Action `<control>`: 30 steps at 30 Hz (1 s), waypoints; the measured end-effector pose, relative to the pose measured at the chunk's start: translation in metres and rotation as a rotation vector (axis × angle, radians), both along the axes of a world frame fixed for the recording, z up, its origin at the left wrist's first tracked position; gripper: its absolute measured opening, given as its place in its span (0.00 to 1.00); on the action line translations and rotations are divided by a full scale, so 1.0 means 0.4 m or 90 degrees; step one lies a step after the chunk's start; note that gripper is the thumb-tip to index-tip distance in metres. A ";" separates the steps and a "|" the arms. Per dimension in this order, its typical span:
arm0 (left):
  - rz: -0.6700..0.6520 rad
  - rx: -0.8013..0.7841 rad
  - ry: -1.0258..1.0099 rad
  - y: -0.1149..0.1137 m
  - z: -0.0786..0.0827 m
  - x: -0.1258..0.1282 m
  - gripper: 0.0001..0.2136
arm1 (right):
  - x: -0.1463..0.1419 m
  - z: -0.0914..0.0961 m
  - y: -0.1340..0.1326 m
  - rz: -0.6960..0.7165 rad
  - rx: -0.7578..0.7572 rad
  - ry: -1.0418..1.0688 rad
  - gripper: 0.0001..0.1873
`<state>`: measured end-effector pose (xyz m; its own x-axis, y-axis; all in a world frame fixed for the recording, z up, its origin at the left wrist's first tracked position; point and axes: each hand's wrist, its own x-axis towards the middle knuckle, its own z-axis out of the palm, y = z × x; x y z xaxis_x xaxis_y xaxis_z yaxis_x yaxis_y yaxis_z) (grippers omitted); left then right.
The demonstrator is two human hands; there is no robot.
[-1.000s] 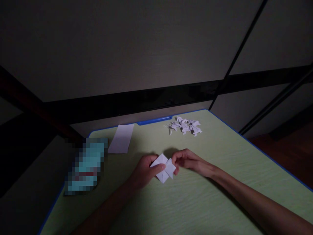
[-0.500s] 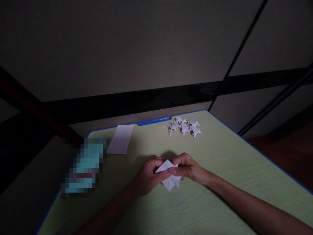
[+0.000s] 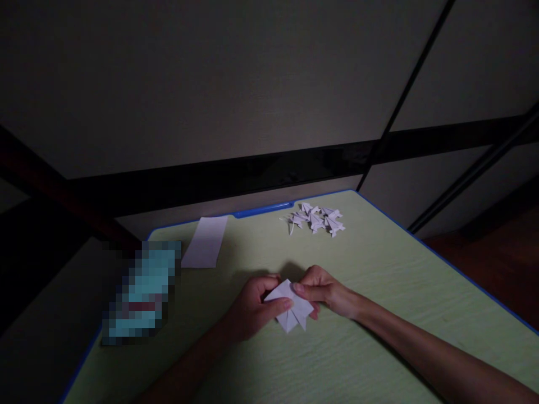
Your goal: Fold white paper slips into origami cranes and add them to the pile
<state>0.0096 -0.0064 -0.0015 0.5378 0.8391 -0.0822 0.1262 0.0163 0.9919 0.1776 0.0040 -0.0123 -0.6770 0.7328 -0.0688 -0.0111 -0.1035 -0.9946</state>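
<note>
Most fingers of the left hand (image 3: 255,307) are hidden beneath the folded paper (image 3: 302,306), and only the thumb is seen laid flat across its upper face. The fingers of the right hand (image 3: 322,292) are likewise partly covered, with its thumb pressed near the upper right edge. Both grips are closed on the paper, which is held between the hands over the middle of the tabletop (image 3: 261,373); whether the surface is touched by it cannot be told. Both forearms are cut off by the lower part of the frame. At the left edge, a bluish object (image 3: 143,286) is blurred into coarse blocks, so that its details cannot be read.

The folded paper is white, thin and crisply creased, with pointed corners and a notch along its lower edge. A plain white sheet (image 3: 205,242) is laid flat farther back. Small angular paper figures (image 3: 316,220) are clustered near the far edge, some overlapped by others. The pale green tabletop is faintly streaked like wood grain and bordered by blue trim (image 3: 264,210).
</note>
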 end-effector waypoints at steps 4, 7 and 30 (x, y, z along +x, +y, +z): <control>-0.009 -0.081 -0.057 0.000 -0.005 -0.003 0.12 | -0.001 -0.002 0.002 -0.001 0.021 0.053 0.32; 0.067 -0.086 -0.061 -0.001 -0.012 -0.003 0.11 | -0.005 0.006 -0.003 0.020 0.029 0.033 0.23; 0.102 -0.028 -0.061 0.008 -0.018 0.001 0.11 | -0.008 0.009 0.006 -0.134 -0.001 0.065 0.15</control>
